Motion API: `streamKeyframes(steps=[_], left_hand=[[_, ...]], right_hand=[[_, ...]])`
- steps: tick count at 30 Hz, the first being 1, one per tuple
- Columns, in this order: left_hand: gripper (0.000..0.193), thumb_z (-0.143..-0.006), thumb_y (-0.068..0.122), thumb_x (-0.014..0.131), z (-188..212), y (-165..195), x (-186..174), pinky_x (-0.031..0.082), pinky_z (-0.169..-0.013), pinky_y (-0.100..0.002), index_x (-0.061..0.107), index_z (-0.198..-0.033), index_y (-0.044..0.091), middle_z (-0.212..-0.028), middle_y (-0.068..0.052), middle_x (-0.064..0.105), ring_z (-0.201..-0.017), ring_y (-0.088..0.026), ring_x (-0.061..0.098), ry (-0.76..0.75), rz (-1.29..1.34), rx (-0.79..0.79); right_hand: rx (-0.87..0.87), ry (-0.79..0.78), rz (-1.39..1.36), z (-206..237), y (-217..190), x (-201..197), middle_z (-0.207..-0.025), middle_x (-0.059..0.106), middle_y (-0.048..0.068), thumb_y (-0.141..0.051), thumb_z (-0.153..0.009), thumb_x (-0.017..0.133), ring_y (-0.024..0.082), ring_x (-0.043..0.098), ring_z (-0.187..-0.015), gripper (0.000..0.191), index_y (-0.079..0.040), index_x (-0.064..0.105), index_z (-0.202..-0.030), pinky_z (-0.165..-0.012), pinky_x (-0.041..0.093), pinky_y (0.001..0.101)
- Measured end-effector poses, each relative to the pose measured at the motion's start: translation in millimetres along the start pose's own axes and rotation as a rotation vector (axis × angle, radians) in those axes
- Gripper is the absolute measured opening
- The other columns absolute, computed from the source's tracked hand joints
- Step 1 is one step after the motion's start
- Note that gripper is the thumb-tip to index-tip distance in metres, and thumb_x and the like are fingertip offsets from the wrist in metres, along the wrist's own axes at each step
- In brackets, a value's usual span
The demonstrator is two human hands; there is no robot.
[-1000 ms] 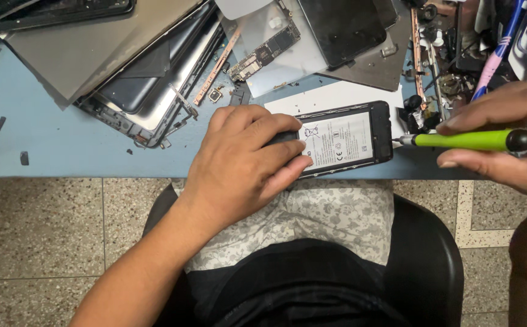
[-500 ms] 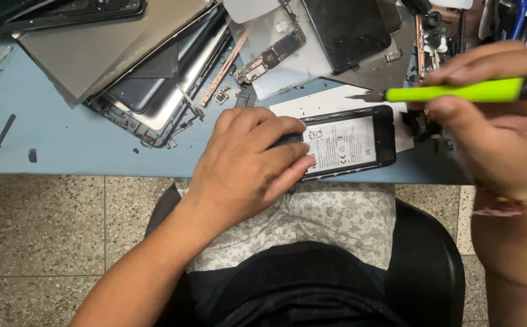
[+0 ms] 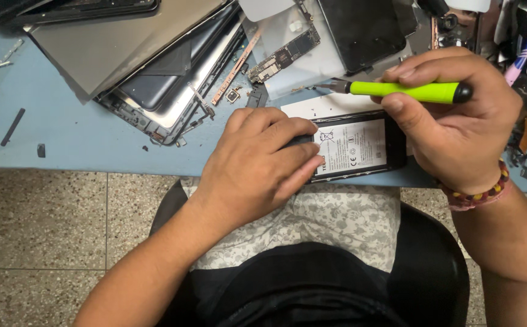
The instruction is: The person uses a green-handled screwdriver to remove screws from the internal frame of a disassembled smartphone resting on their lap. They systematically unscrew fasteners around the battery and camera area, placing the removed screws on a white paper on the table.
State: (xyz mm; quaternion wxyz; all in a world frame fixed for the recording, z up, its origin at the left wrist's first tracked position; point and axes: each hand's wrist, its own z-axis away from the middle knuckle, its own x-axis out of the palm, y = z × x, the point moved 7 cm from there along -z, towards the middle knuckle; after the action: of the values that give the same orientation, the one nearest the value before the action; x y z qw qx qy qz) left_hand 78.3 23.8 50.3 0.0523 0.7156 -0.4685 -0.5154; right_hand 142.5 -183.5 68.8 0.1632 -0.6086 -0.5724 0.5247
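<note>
Green screwdriver [image 3: 406, 91] pinched in right hand [image 3: 457, 130], left hand [image 3: 254, 166] flat on opened phone [image 3: 357, 148]

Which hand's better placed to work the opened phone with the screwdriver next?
Right hand, probably: it already grips the green screwdriver just above the opened phone. The left hand lies flat on the phone's left end, pinning it.

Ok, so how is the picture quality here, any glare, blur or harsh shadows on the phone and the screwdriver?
Head view: even, soft light, only faint shadows under the left hand; the phone with its white battery label is sharp, without glare; the green screwdriver in the right hand is crisp, no motion blur; mild sheen on the grey panel at top left.
</note>
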Motion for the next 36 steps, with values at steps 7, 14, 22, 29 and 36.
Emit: streamKeyframes(steps=[7, 14, 22, 29, 36], left_hand=[[0.014, -0.097, 0.023, 0.079, 1.7, -1.4, 0.8, 0.043, -0.099, -0.039, 0.078, -0.098, 0.01, -0.118, -0.003, 0.071, -0.114, -0.023, 0.061, -0.003, 0.003, -0.005], [0.014, -0.099, 0.02, 0.078, 4.6, -6.3, -0.9, 0.046, -0.098, -0.037, 0.075, -0.106, 0.008, -0.116, -0.004, 0.07, -0.109, -0.02, 0.064, 0.085, 0.057, -0.032], [0.027, -0.096, 0.023, 0.08, 5.1, -12.8, -9.4, 0.045, -0.088, -0.035, 0.074, -0.115, 0.004, -0.109, -0.005, 0.068, -0.097, -0.021, 0.064, 0.136, 0.11, -0.147], [0.019, -0.096, 0.02, 0.08, 3.4, -12.5, -10.0, 0.044, -0.088, -0.035, 0.078, -0.11, 0.008, -0.106, -0.001, 0.069, -0.097, -0.019, 0.064, 0.122, 0.101, -0.147], [0.012, -0.095, 0.017, 0.079, 5.5, -13.6, -10.2, 0.044, -0.087, -0.034, 0.08, -0.105, 0.011, -0.103, 0.001, 0.07, -0.097, -0.017, 0.064, 0.124, 0.124, -0.146]], right_hand=[[-0.014, -0.021, 0.036, 0.9, 0.0, -0.1, -0.117, 0.066, 0.017, -0.003, -0.103, 0.073, 0.021, 0.072, -0.109, 0.021, 0.002, 0.056, -0.115, -0.096, 0.063, 0.0281], [-0.059, -0.042, 0.058, 6.7, -5.4, -10.4, -0.112, 0.066, 0.019, -0.004, -0.101, 0.071, 0.024, 0.074, -0.102, 0.021, 0.003, 0.055, -0.112, -0.091, 0.065, 0.0305], [-0.093, -0.081, -0.022, 15.3, -19.2, -7.9, -0.109, 0.066, 0.019, -0.011, -0.095, 0.071, 0.025, 0.074, -0.1, 0.023, 0.002, 0.055, -0.106, -0.087, 0.067, 0.0309], [-0.062, -0.102, -0.016, 19.7, -31.2, -5.8, -0.11, 0.066, 0.02, -0.012, -0.095, 0.071, 0.026, 0.074, -0.102, 0.025, 0.001, 0.053, -0.106, -0.09, 0.067, 0.0329], [-0.075, -0.123, 0.014, 21.7, -33.4, -6.2, -0.11, 0.066, 0.02, -0.014, -0.097, 0.071, 0.025, 0.074, -0.102, 0.025, 0.0, 0.054, -0.107, -0.089, 0.067, 0.0317]])
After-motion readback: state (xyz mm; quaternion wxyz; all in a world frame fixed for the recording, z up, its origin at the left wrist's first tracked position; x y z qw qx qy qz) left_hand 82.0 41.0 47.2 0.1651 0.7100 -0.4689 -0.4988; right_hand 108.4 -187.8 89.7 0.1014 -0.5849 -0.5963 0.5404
